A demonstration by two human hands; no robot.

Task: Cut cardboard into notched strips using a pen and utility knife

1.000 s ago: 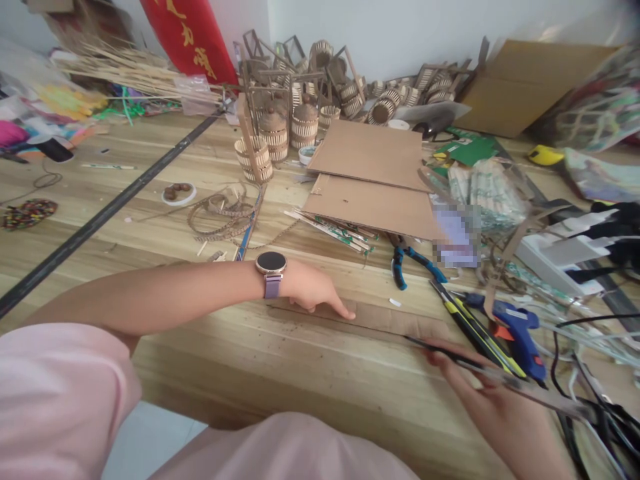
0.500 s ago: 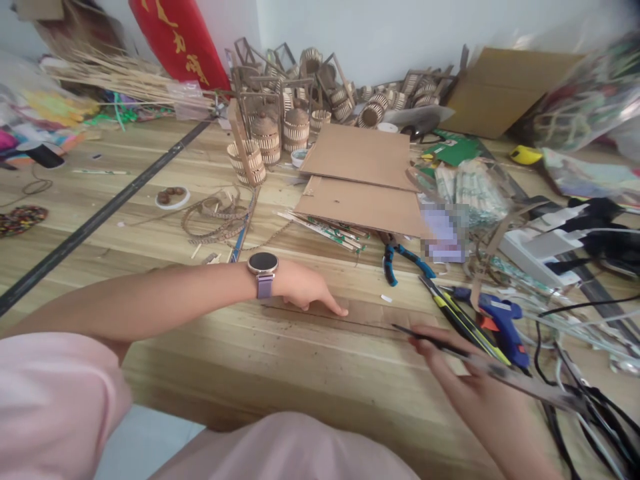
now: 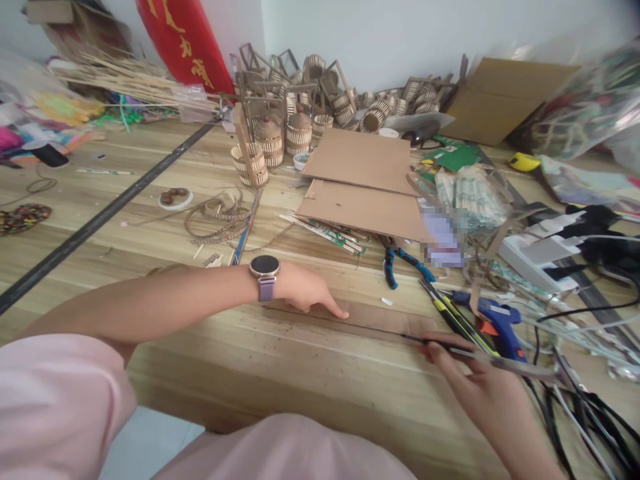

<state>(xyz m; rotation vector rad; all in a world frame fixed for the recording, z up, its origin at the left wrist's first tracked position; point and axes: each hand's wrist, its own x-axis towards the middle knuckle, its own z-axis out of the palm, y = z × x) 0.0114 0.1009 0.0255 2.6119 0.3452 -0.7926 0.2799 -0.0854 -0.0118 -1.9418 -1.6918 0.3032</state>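
Observation:
A narrow brown cardboard strip (image 3: pixel 373 317) lies flat on the wooden table, with a dark line along its near side. My left hand (image 3: pixel 307 288), a watch on its wrist, presses down on the strip. Its index finger is stretched out to the right, while the other fingers are partly hidden beneath. My right hand (image 3: pixel 480 383) is closed round a slim craft knife (image 3: pixel 453 348) with a dark pointed blade and a long greyish handle. The blade tip touches the strip's near side, toward its right end.
Beyond the strip are pliers (image 3: pixel 393 263), a yellow-black utility knife (image 3: pixel 463 320), a blue glue gun (image 3: pixel 503 320) and cardboard sheets (image 3: pixel 360 160). Small slatted baskets (image 3: pixel 250 163) stand at the back. Black cables (image 3: pixel 555 413) and a white power strip (image 3: pixel 535 257) crowd the right.
My right hand has drawn the craft knife's tip a little to the right and nearer me along the strip. My left hand keeps its place. The view has tilted slightly.

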